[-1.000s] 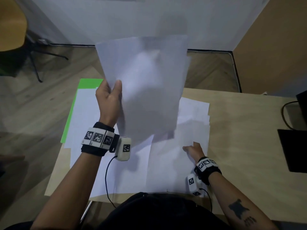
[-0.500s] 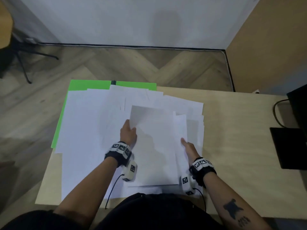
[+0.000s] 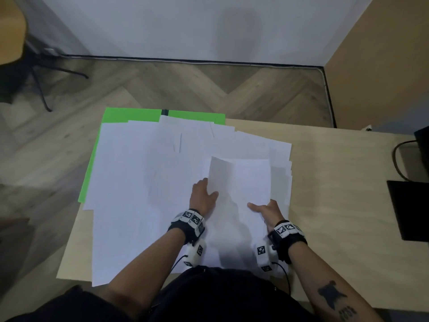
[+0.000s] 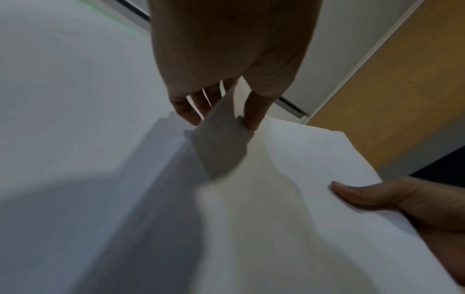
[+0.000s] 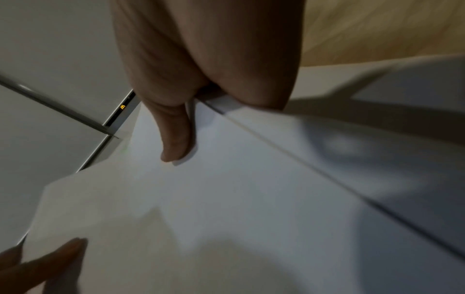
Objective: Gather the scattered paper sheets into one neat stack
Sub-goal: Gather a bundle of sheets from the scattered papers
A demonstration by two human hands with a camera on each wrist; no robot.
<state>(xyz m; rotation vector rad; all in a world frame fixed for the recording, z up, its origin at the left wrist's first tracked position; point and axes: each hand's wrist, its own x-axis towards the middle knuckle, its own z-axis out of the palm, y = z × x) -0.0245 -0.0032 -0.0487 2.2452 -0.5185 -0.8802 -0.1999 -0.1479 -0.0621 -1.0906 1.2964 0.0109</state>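
Note:
Several white paper sheets (image 3: pixel 139 182) lie spread over the wooden table (image 3: pixel 336 205). On the right part of the spread lies a slightly buckled top sheet (image 3: pixel 243 180), held from both sides. My left hand (image 3: pixel 207 188) pinches its left edge, thumb on top; the left wrist view shows the raised edge (image 4: pixel 221 143) between thumb and fingers of that left hand (image 4: pixel 224 121). My right hand (image 3: pixel 262 209) grips the right edge; in the right wrist view my right hand (image 5: pixel 186 139) has its thumb flat on the sheet (image 5: pixel 226 199), the fingers hidden below.
A green sheet (image 3: pixel 130 116) sticks out under the papers at the far left. A black flat device (image 3: pixel 411 205) and a cable (image 3: pixel 397 159) sit at the table's right edge. Some sheets overhang the near left edge. A chair (image 3: pixel 14 43) stands on the floor at the left.
The sheet my left hand held up high has come down onto the right side of the spread. My right hand has moved from the papers below onto the sheet's right edge.

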